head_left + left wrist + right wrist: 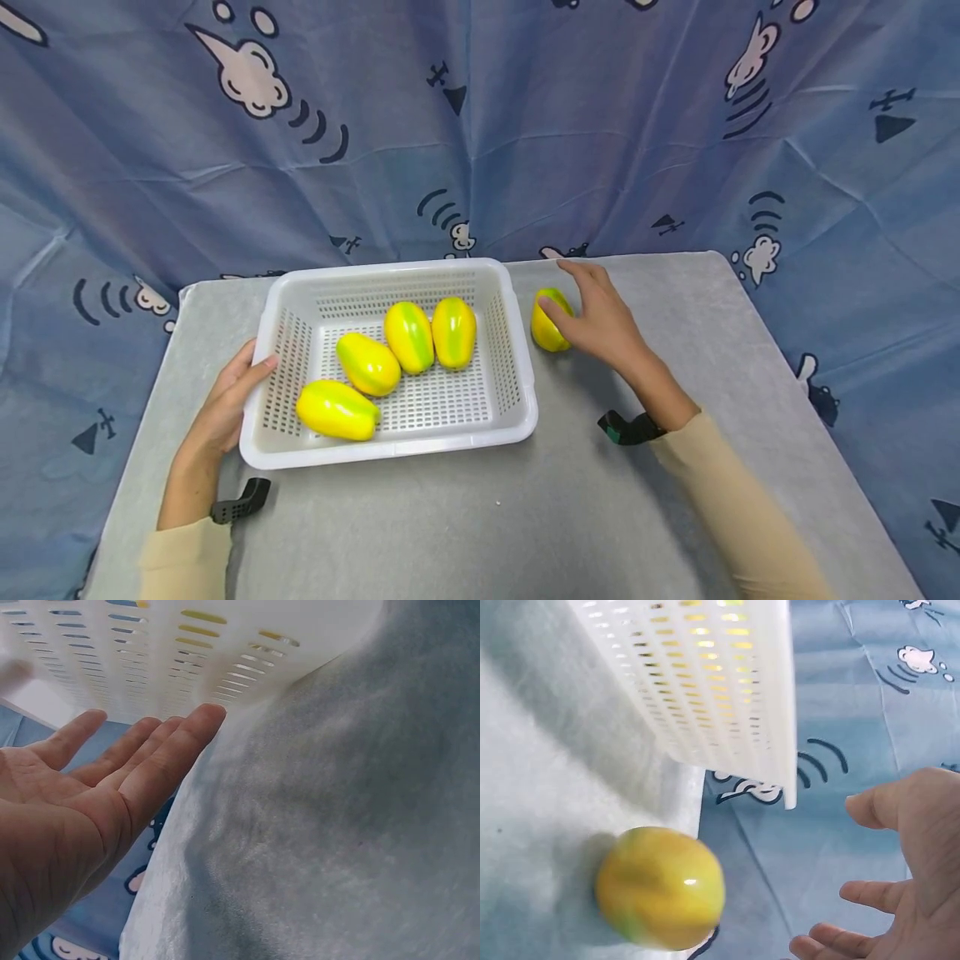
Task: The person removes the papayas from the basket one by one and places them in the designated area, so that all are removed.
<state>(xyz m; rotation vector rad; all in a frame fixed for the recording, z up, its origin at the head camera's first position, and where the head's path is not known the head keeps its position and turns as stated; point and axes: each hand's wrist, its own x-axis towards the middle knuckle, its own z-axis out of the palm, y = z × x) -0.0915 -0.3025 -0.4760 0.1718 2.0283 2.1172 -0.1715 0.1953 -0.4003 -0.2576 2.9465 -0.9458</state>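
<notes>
A white slotted plastic basket (pixel 390 454) stands on the table, with several glossy yellow-green mangoes (pixel 367 364) lying inside. My left hand (pixel 225 408) holds the basket's left end, thumb over the rim and fingers along the outer wall. In the left wrist view those fingers (pixel 161 761) look nearly straight against the slotted side. One more mango (pixel 550 321) lies on the table just right of the basket. Over its right side hovers my right hand (pixel 600 321), thumb and fingers spread. The right wrist view shows a gap between this hand and the mango (pixel 660 889).
A grey cloth-covered table (pixel 480 533) carries everything. Behind it and along both sides hangs a blue patterned curtain (pixel 525 150), close to the back edge. The basket's right wall (pixel 712 690) rises near the loose mango. Black wrist straps (pixel 630 427) sit on both forearms.
</notes>
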